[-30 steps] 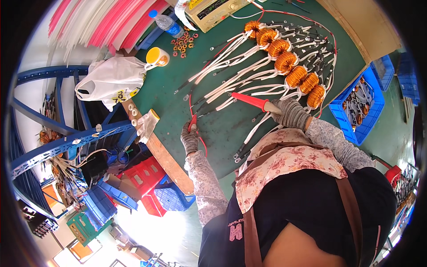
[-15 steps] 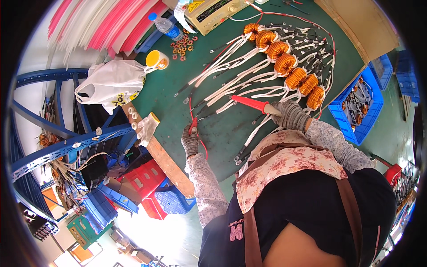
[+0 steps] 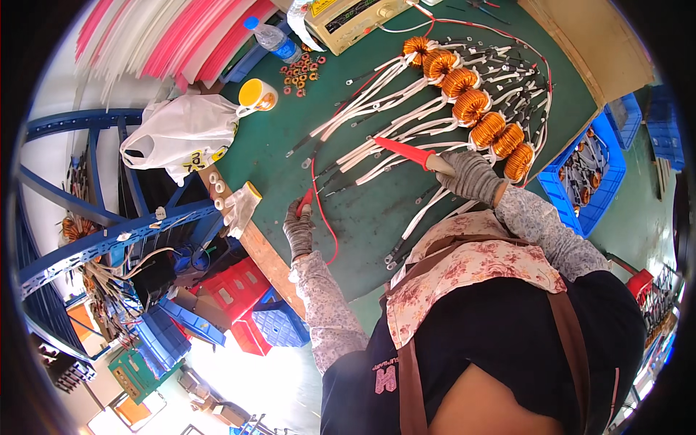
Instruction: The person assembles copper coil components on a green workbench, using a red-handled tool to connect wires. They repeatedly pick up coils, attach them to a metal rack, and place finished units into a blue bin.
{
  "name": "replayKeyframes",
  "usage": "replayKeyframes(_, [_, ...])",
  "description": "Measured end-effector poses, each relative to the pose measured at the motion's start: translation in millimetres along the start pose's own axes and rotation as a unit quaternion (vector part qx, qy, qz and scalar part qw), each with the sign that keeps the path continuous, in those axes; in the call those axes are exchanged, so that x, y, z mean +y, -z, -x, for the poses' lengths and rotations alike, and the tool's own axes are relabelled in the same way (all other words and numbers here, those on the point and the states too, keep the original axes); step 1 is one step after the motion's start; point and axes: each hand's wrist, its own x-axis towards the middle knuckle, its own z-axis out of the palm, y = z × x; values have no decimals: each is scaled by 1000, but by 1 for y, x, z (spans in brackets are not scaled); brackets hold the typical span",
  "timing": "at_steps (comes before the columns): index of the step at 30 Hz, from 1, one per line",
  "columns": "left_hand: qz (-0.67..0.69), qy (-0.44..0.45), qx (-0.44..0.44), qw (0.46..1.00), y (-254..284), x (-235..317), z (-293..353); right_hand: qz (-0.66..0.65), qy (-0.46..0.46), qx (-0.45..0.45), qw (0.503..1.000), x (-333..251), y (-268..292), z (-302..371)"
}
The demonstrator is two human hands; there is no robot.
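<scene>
My left hand [image 3: 298, 233], in a grey knit glove, is closed on a small red clip [image 3: 307, 198] joined to a thin red wire [image 3: 336, 243]. My right hand [image 3: 471, 177], gloved too, grips the beige end of a long red tapered probe-like tool [image 3: 406, 151]. Its tip points left, over the white leads [image 3: 355, 154] of the copper-wound toroid coils [image 3: 471, 106]. These coils lie in a slanting row on the green table [image 3: 290, 174], with leads fanning out both ways. Dark ends of some leads lie just right of my left hand.
A yellow-beige instrument [image 3: 355, 22] sits at the back, beside a water bottle [image 3: 274, 40] and small copper rings [image 3: 299, 75]. Left are a mug [image 3: 257, 96], a white plastic bag [image 3: 181, 130] and a spare glove [image 3: 241, 210]. A blue crate [image 3: 609, 174] of coils stands right.
My left hand with the red clip has drawn back toward the table's left edge, away from the lead ends. My right hand and its tool have barely shifted.
</scene>
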Motion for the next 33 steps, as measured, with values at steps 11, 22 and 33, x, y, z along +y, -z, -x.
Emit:
replayKeyframes(11, [-25, 8, -36, 999, -9, -11, -37, 53, 5, 24, 998, -10, -5, -14])
replayKeyframes(22, [-35, 20, -48, 998, -7, -9, -41, 53, 2, 6, 999, -1, -12, -23])
replayKeyframes(33, [-60, 15, -57, 996, -7, -1, -38, 65, -2, 0, 998, -3, -9, -23])
